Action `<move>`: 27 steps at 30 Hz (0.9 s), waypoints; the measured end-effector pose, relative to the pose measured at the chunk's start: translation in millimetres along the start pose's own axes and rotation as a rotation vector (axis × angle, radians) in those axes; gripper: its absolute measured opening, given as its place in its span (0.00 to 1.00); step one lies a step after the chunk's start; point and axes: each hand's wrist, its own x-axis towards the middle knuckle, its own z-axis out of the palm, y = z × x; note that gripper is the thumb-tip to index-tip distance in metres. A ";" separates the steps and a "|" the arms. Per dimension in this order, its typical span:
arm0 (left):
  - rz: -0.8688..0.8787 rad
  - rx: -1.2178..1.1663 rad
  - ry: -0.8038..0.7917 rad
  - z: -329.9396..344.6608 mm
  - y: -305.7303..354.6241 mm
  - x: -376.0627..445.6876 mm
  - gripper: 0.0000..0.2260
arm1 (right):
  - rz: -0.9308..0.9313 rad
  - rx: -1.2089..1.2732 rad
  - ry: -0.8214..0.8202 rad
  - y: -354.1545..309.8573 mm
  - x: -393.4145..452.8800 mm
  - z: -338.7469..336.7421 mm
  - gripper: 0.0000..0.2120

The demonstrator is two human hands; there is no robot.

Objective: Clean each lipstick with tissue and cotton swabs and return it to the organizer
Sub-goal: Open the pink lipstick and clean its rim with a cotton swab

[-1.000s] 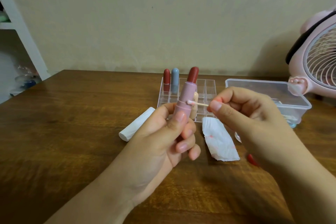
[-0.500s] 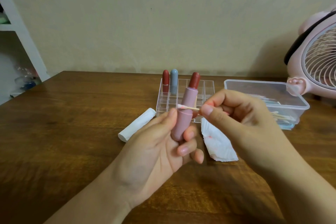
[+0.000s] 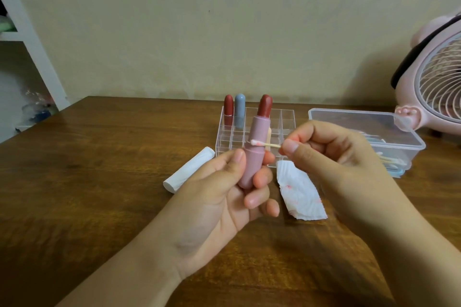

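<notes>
Lighting: dim, warm, even indoor light. Shadows: soft, beneath both forearms on the table (image 3: 74, 207). Glare: none. Focus: sharp centrally, slight softness. Distortion: wide-angle bending at the edges.

On my wooden surface (image 3: 99, 182) lie a clear organizer (image 3: 287, 119), a rolled white tissue (image 3: 189, 172), a stained tissue (image 3: 301, 194), a clear plastic box (image 3: 389, 137) and a pink fan (image 3: 434, 87).

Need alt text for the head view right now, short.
Left hand holds an open pink lipstick upright while right hand presses a cotton swab against its tube, above a wooden table with clear organizer behind.
</notes>
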 end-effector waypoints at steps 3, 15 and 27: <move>-0.017 -0.043 -0.062 -0.9 3.5 -1.1 0.13 | -0.003 0.017 0.029 -1.1 1.2 -5.2 0.09; 0.038 0.011 -0.029 0.0 1.7 0.0 0.12 | 0.033 0.063 0.025 -0.4 1.0 -5.4 0.06; 0.017 0.004 -0.015 1.0 1.5 -0.4 0.12 | 0.046 0.066 0.024 -1.7 -0.5 -1.0 0.08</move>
